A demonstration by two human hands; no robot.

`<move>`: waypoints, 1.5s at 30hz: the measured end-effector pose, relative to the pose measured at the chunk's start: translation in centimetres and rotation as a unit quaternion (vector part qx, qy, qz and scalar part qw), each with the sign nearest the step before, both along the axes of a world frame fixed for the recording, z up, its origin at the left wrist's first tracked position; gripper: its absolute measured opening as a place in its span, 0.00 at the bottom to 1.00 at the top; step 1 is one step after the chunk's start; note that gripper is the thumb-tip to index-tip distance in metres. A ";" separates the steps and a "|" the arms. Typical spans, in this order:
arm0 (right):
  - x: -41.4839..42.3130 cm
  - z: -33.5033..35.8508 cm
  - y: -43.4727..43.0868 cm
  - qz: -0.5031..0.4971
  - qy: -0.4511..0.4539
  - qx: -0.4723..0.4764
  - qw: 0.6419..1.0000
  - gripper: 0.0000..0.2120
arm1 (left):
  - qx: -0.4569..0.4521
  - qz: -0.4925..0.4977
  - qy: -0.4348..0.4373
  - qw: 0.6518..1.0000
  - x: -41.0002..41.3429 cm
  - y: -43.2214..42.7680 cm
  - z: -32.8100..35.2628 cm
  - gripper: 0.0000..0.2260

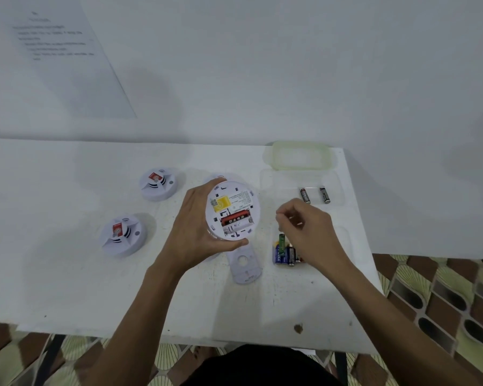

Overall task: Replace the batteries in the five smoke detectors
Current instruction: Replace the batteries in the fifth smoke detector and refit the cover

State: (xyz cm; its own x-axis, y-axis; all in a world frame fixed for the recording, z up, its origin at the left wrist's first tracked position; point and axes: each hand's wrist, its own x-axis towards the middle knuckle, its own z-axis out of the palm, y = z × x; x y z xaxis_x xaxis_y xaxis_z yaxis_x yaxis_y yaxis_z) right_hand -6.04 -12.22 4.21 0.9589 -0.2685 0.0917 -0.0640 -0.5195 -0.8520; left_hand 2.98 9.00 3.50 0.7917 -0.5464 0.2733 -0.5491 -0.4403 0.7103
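Both bare forearms enter from the lower edge and converge forward. Left hand: back turned toward the camera, wrist straight, fingers hooked over the far rim and thumb pressed on the near rim of a detector, gripping it clear of the surface. Right hand: held just beside it, back upward, fingers curled inward toward the thumb; blur hides whether they pinch anything.

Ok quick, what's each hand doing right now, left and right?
Left hand: holding the round white plastic smoke detector, back up.
Right hand: fingers curled; cannot tell if it holds anything.
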 end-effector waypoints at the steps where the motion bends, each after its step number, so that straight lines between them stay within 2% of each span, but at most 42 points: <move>1: 0.2 0.9 0.8 0.008 -0.032 -0.001 0.999 0.03 | 0.000 0.002 -0.005 1.000 -0.1 0.1 0.2 0.45; 2: 0.5 1.7 1.6 0.016 -0.060 -0.006 0.998 0.01 | 0.000 0.006 -0.013 1.000 -0.2 0.3 0.2 0.44; 4: 0.9 2.6 3.2 0.027 -0.099 -0.040 0.994 0.04 | -0.002 0.012 -0.037 0.999 -0.4 0.4 0.5 0.42; 10: 1.2 2.5 6.3 0.057 -0.146 -0.141 0.977 0.07 | -0.026 0.000 -0.072 0.997 -0.8 0.5 1.8 0.37; 16: 1.9 2.6 6.0 0.157 -0.204 -0.210 0.943 0.06 | -0.038 -0.013 -0.062 0.997 -1.0 1.0 2.1 0.36; 24: 3.0 4.5 4.8 0.275 -0.187 -0.328 0.884 0.08 | -0.071 -0.061 0.010 0.996 -1.0 1.6 1.4 0.34; 27: 3.3 5.1 4.5 0.319 -0.164 -0.373 0.856 0.08 | -0.046 -0.061 0.001 0.997 -0.7 1.4 1.5 0.35; 31: 3.4 5.3 4.2 0.351 -0.146 -0.385 0.841 0.06 | -0.004 -0.057 0.003 0.998 -0.4 1.3 0.3 0.40; 35: 3.5 5.0 3.9 0.361 -0.155 -0.373 0.841 0.04 | -0.013 -0.060 0.021 0.998 -0.5 1.3 -0.1 0.39; 38: 3.4 4.7 3.5 0.354 -0.170 -0.331 0.858 0.04 | -0.035 -0.060 0.008 0.998 -0.4 1.0 0.5 0.38; 41: 3.1 4.7 3.1 0.326 -0.187 -0.251 0.892 0.04 | -0.031 -0.067 0.003 0.997 0.1 0.4 1.2 0.35; 45: 2.2 5.2 2.4 0.238 -0.175 -0.080 0.952 0.06 | -0.032 -0.030 -0.004 0.999 -0.3 0.9 1.3 0.42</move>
